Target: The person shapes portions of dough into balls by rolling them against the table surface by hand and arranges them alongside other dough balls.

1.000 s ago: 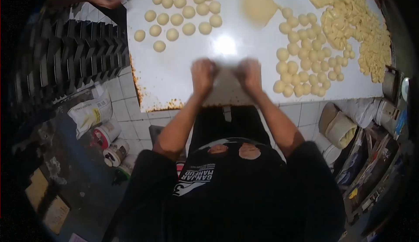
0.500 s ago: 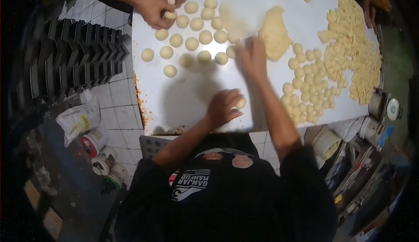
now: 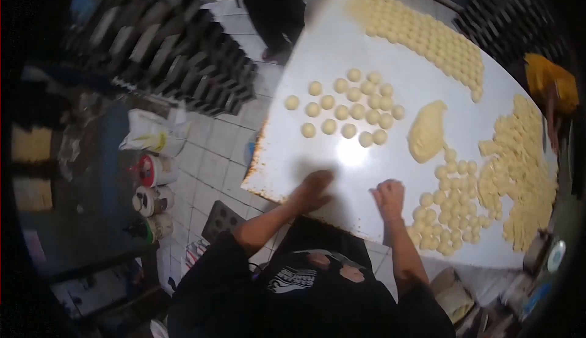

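My left hand (image 3: 314, 190) is over the near left part of the white table, palm down with fingers stretched out; no dough ball shows in it. To its right, my right hand (image 3: 389, 199) is low over the tabletop, fingers curled inward, and whatever they may hold is hidden. Beyond both hands lies a loose group of round dough balls (image 3: 358, 111), spaced apart. A smooth lump of dough (image 3: 427, 132) sits to the right of that group. Nearest my right hand, on its right, smaller dough balls (image 3: 448, 201) are clustered closely.
Cut dough pieces (image 3: 519, 161) are heaped along the table's (image 3: 323, 51) right side. Rows of dough balls (image 3: 427, 39) fill the far edge. Stacked dark baking tins (image 3: 165, 45) and lidded buckets (image 3: 155, 170) stand at left. A person in dark clothing (image 3: 271, 8) stands beyond the table.
The view has swung, showing more of the table's far side. My right hand has drawn back from the spaced dough balls. The ball at my left hand no longer shows; the co-worker's hands have left the table.
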Action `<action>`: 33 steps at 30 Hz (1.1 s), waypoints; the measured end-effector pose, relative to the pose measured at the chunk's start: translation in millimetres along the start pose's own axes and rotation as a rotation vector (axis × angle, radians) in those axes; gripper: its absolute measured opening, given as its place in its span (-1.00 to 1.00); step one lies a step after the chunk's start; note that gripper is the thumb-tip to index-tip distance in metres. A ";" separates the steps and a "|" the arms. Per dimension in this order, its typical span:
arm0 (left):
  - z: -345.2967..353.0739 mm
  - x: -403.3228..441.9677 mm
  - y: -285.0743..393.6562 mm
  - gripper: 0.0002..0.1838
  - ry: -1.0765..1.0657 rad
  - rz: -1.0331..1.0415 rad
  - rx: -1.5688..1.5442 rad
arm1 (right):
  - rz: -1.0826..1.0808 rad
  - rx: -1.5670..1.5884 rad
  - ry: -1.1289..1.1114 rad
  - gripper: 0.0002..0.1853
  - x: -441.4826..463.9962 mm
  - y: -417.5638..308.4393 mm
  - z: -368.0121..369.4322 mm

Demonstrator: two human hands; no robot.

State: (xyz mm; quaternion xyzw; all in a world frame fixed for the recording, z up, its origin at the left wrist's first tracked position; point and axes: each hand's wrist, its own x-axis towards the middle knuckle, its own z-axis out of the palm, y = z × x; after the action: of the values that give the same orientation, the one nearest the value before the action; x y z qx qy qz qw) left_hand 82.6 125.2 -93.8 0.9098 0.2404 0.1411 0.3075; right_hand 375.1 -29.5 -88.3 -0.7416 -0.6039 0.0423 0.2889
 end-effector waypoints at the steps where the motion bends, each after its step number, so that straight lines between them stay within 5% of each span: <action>1: 1.8 3.0 9.0 -0.24 -0.015 -0.092 0.037 | 0.015 0.011 0.064 -0.69 24.8 0.0 4.1; 3: 2.3 -1.6 5.3 -0.20 0.114 0.021 0.007 | 0.162 0.021 0.124 -0.72 37.3 -23.1 25.4; 8: -7.4 3.2 19.8 -0.14 0.070 -0.005 0.134 | -0.146 0.150 0.015 -0.74 -14.0 0.6 4.8; 11: -1.4 0.4 14.5 -0.13 0.050 0.005 0.174 | 0.335 0.066 -0.060 -0.81 30.2 -24.8 -4.8; 15: 1.9 0.3 14.3 -0.14 0.080 -0.003 0.159 | 0.057 0.106 -0.028 -0.85 -42.2 -28.9 -14.4; 16: 0.1 1.8 13.3 -0.16 0.073 -0.013 0.158 | 0.129 0.105 -0.003 -0.87 -49.1 -25.3 -26.8; 18: 6.6 -2.7 8.5 -0.17 0.064 -0.017 0.139 | 0.644 0.520 0.020 -0.83 -33.7 -17.9 -29.6; 20: 9.0 -2.0 2.5 -0.18 0.085 0.001 0.112 | 0.771 0.744 -0.143 -0.79 0.8 -7.0 -44.2; 21: 9.2 -2.8 0.8 -0.18 0.103 0.044 0.136 | 1.008 1.151 -0.157 -0.79 14.2 -4.7 -40.0; 24: -1.2 -6.5 -5.6 -0.21 -0.032 0.046 0.098 | 0.935 1.211 -0.267 -0.77 40.5 -39.7 -43.7; 28: 26.8 -33.9 -79.4 -0.24 -0.076 0.042 -0.518 | 0.674 0.792 -0.251 -0.61 96.9 -112.0 -41.0; 30: 16.9 -43.3 -94.3 -0.28 0.045 0.219 -0.320 | 0.548 0.598 -0.098 -0.60 118.9 -145.7 -36.3; 31: -56.3 -19.5 -55.8 -0.33 -0.037 0.269 -0.105 | 0.555 0.656 -0.004 -0.59 138.7 -173.1 -39.5; 33: -58.5 -11.5 -52.7 -0.37 -0.067 0.107 -0.245 | 0.428 0.497 -0.017 -0.50 145.2 -168.8 1.7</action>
State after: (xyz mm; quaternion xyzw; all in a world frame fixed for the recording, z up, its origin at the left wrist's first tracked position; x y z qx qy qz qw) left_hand 30.7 184.6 -83.0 0.8811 0.1622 0.1551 0.4163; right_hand 266.1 122.3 32.8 -0.7583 -0.4078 0.2545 0.4404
